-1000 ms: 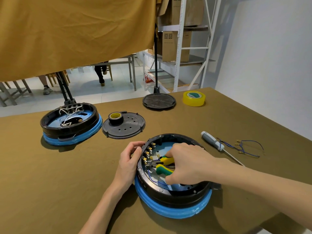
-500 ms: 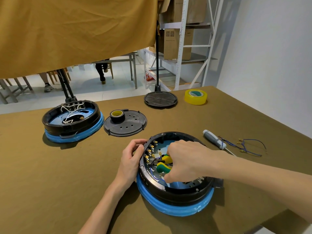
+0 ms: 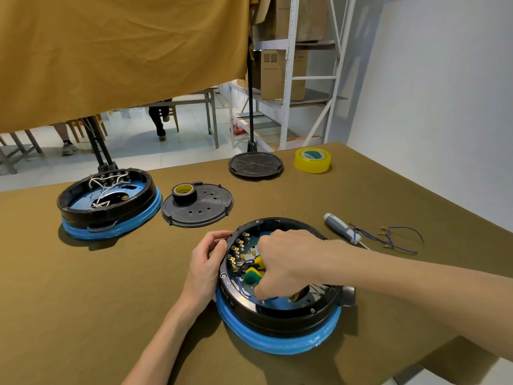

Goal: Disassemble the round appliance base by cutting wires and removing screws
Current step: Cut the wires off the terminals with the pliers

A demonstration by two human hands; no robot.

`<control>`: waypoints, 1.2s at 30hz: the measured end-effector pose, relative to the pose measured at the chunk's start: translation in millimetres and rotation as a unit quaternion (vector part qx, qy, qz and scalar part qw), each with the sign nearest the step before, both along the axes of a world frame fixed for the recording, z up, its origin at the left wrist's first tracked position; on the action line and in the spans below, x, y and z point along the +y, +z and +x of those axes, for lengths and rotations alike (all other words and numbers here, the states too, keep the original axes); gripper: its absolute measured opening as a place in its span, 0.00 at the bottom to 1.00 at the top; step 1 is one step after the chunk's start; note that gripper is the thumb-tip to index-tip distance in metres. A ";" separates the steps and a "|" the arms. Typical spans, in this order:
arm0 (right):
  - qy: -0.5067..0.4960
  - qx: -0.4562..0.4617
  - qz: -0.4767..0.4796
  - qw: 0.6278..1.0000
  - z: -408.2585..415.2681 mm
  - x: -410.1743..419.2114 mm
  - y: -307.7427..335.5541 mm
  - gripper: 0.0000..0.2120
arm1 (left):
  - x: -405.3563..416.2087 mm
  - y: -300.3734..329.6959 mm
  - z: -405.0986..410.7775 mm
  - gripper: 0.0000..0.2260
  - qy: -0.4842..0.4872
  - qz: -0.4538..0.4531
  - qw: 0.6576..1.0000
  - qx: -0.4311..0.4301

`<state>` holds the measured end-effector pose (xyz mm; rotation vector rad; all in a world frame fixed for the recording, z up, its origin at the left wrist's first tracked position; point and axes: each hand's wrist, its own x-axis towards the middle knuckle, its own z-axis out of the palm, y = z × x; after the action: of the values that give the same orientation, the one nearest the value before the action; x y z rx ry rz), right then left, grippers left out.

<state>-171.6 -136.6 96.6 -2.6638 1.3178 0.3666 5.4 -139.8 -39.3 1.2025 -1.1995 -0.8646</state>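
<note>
Round appliance base [image 3: 280,315] is sitting on the table [image 3: 83,301], near edge. Left hand [image 3: 206,262] is bracing its rim, fingers curled over it. Right hand [image 3: 288,262] is gripping green-yellow cutters [image 3: 254,273] inside. Risk: blades nicking adjacent brass terminals [image 3: 238,250] if the base shifts.

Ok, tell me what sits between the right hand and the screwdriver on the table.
Nothing visible. The screwdriver lies on bare cloth just right of the near base; the right hand grips cutters inside that base, and cut blue wires lie beyond the screwdriver.
</note>
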 end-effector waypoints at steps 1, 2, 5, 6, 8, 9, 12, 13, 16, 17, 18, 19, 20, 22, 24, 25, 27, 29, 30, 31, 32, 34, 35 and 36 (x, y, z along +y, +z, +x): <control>-0.004 -0.004 0.000 1.000 -0.9 0.4 0.1 0.20 | -0.1 0.2 -0.3 0.09 0.000 0.000 1.000 0.001; -0.004 -0.007 -0.004 1.000 -2.6 0.7 0.0 0.21 | -0.1 0.3 -0.5 0.09 -0.001 0.001 1.000 0.002; 0.013 -0.007 -0.044 0.999 -7.8 4.8 -8.0 0.23 | 0.7 0.3 -1.1 0.09 -0.004 0.003 1.000 0.004; 0.022 -0.007 -0.061 0.998 -8.3 6.7 -11.9 0.23 | 0.7 0.3 -1.0 0.09 -0.003 0.002 1.000 0.001; 0.024 -0.012 -0.060 0.998 -8.7 6.8 -12.6 0.24 | 0.5 0.4 -0.4 0.09 -0.001 0.000 1.000 -0.002; 0.003 -0.025 -0.027 0.999 -9.6 3.9 -9.8 0.24 | 0.1 0.2 -0.1 0.09 0.000 0.000 1.000 -0.002; -0.050 -0.058 0.059 0.995 -11.7 -2.9 -0.7 0.22 | -0.4 -1.2 0.2 0.09 0.000 0.002 1.000 -0.006; -0.032 -0.042 0.027 0.998 -11.0 -0.9 -2.0 0.22 | -0.3 -1.3 0.0 0.09 0.000 0.001 1.000 -0.006; 0.053 0.001 -0.106 0.993 -8.5 8.8 -16.7 0.22 | -0.2 -1.1 0.5 0.09 0.002 -0.003 1.000 -0.010; 0.050 -0.005 -0.102 0.994 -9.3 8.5 -16.9 0.22 | -0.5 -1.4 0.6 0.09 0.003 -0.005 1.000 -0.010; 0.026 -0.021 -0.069 0.997 -10.9 5.8 -13.9 0.23 | -0.7 -1.9 0.6 0.09 0.002 -0.005 1.000 -0.009; -0.010 -0.043 -0.021 0.999 -13.5 0.9 -10.6 0.24 | -0.8 -2.2 0.6 0.09 0.001 -0.006 1.000 -0.008; -0.038 -0.064 0.019 0.997 -15.8 -3.7 -7.9 0.23 | -0.6 -2.2 0.7 0.09 0.001 -0.005 1.000 -0.008; -0.044 -0.071 0.028 0.996 -17.1 -5.1 -7.3 0.23 | 0.0 -1.7 0.5 0.09 -0.001 -0.005 1.000 -0.009; 0.017 -0.038 -0.053 0.998 -15.5 0.2 -16.2 0.23 | 0.1 -1.0 0.4 0.09 -0.001 -0.005 1.000 -0.008; 0.044 -0.026 -0.081 0.995 -14.4 3.4 -19.6 0.22 | -0.2 -1.2 0.5 0.09 0.001 -0.005 1.000 -0.008; 0.036 -0.034 -0.066 0.997 -15.3 1.3 -18.3 0.23 | -1.1 -2.3 0.7 0.10 0.005 -0.004 1.000 -0.006; -0.020 -0.074 0.018 0.997 -20.3 -8.4 -11.4 0.23 | -1.1 -3.0 0.5 0.10 0.003 -0.002 1.000 -0.005; -0.033 -0.088 0.046 0.994 -21.7 -10.5 -9.3 0.23 | -0.6 -2.7 0.2 0.10 0.001 -0.002 1.000 -0.005; -0.031 -0.092 0.051 0.994 -21.6 -10.7 -10.5 0.22 | -0.4 -2.3 0.2 0.10 0.001 -0.003 1.000 -0.005; -0.015 -0.083 0.029 0.996 -20.3 -8.2 -13.3 0.23 | -0.6 -2.0 0.3 0.10 0.002 -0.004 1.000 -0.005; 0.029 -0.050 -0.050 0.997 -17.2 -1.5 -18.6 0.22 | -1.6 -2.3 0.7 0.10 0.005 -0.003 1.000 -0.008; 0.033 -0.045 -0.058 0.997 -17.1 -1.3 -19.8 0.22 | -2.2 -2.9 0.7 0.10 0.005 -0.004 1.000 -0.009; 0.021 -0.053 -0.044 0.997 -18.7 -3.9 -18.7 0.22 | -2.3 -3.3 1.0 0.10 0.005 -0.004 1.000 -0.009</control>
<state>-190.4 -140.6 77.9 -2.7434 1.2764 0.1733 6.3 -142.1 -42.7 1.2104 -1.2105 -0.8420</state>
